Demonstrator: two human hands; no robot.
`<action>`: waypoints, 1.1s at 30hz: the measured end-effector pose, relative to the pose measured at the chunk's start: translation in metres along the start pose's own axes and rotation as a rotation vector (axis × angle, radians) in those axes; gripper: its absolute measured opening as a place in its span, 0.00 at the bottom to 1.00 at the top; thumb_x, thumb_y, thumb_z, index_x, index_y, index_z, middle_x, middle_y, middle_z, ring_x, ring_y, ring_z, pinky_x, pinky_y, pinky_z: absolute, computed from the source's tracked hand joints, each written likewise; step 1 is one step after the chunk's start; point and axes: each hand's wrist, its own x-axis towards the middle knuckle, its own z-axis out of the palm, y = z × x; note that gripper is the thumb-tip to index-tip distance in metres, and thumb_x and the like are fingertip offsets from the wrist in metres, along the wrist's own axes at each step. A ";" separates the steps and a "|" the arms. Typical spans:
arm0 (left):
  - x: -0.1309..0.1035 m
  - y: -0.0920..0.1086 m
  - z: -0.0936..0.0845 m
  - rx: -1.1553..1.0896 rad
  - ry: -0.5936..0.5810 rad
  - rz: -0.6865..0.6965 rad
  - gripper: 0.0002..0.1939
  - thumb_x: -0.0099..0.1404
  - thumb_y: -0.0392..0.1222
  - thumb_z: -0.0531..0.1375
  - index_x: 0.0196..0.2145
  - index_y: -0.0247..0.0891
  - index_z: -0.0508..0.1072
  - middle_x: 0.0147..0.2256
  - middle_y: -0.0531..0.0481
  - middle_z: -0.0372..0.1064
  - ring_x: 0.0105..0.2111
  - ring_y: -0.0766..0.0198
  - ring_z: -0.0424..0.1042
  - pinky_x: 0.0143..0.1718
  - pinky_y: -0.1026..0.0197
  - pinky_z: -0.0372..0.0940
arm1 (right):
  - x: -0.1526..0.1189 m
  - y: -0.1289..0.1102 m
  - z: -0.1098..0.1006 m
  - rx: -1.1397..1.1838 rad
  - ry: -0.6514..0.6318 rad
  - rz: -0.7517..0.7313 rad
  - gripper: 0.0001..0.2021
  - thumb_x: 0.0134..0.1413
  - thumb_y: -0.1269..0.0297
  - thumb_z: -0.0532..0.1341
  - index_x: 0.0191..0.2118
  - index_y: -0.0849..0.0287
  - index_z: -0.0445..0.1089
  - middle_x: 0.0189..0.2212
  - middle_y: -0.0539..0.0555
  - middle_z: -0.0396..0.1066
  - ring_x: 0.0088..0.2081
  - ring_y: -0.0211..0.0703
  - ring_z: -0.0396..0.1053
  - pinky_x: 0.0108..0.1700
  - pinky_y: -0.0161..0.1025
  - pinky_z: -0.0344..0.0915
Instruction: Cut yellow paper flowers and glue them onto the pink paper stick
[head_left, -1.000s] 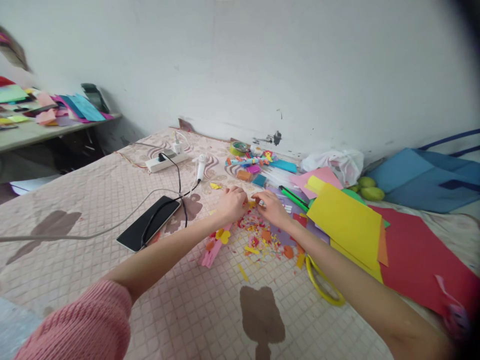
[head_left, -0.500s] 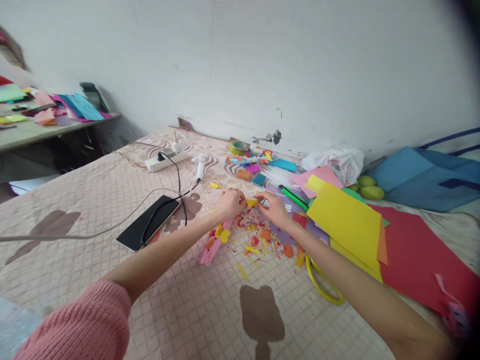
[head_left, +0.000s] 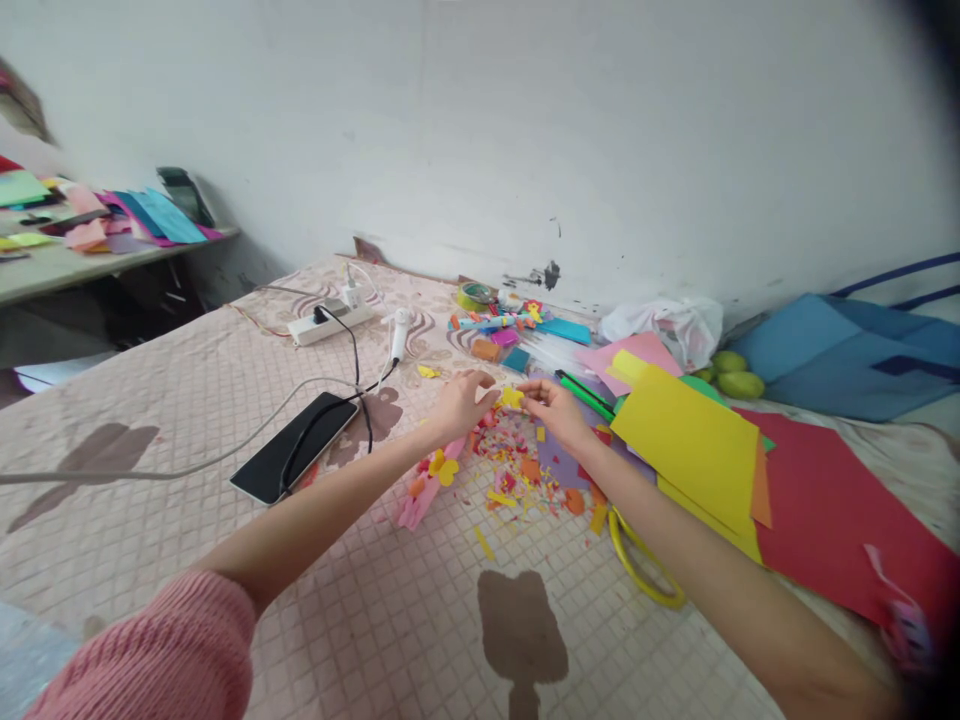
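Pinched between the thumb and fingers of my right hand (head_left: 553,410) is a small yellow paper flower (head_left: 513,397), held just above the scraps. My left hand (head_left: 461,402) is close by on the left, its fingers curved with a gap between thumb and fingertips. Nothing shows in that gap. Below both hands lies a pile of tiny red, pink, orange and yellow paper scraps (head_left: 510,460). A pink paper strip (head_left: 421,500) with yellow and orange paper flowers on it lies under my left wrist.
Left of my left forearm are a black-screened phone (head_left: 296,447), cables and a power strip (head_left: 330,325). On the right lie a green craft knife (head_left: 586,394), yellow sheets (head_left: 688,445), a red sheet (head_left: 840,510) and yellow-handled scissors (head_left: 641,570). A tape roll (head_left: 475,296) sits near the wall.
My left hand's fingers have parted and drawn slightly away from the yellow flower. My right hand now holds the flower, which is raised a little and shows more fully.
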 end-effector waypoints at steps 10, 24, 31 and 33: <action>-0.006 0.020 -0.016 -0.285 -0.090 -0.165 0.10 0.57 0.42 0.55 0.26 0.32 0.72 0.21 0.51 0.69 0.20 0.69 0.65 0.21 0.68 0.58 | -0.022 -0.043 0.006 0.114 0.082 0.010 0.13 0.54 0.53 0.54 0.37 0.56 0.68 0.32 0.53 0.70 0.33 0.40 0.68 0.32 0.36 0.65; -0.042 0.047 -0.050 -0.619 -0.129 -0.311 0.16 0.62 0.49 0.52 0.36 0.33 0.71 0.33 0.46 0.74 0.34 0.65 0.72 0.32 0.65 0.62 | -0.065 -0.070 0.026 0.122 0.069 0.061 0.11 0.50 0.59 0.60 0.23 0.57 0.62 0.19 0.46 0.62 0.22 0.35 0.58 0.26 0.34 0.55; -0.064 0.052 -0.049 -0.712 -0.251 -0.340 0.14 0.58 0.49 0.59 0.31 0.33 0.70 0.26 0.51 0.69 0.24 0.70 0.66 0.25 0.67 0.58 | -0.082 -0.081 0.037 0.214 -0.037 0.094 0.12 0.51 0.59 0.60 0.23 0.58 0.61 0.19 0.45 0.59 0.21 0.33 0.56 0.23 0.32 0.54; -0.067 0.053 -0.049 -0.740 -0.264 -0.377 0.13 0.57 0.48 0.60 0.29 0.33 0.69 0.23 0.53 0.67 0.22 0.71 0.64 0.24 0.68 0.57 | -0.085 -0.084 0.038 0.271 -0.073 0.119 0.12 0.52 0.57 0.59 0.24 0.58 0.62 0.20 0.46 0.61 0.22 0.34 0.58 0.23 0.32 0.56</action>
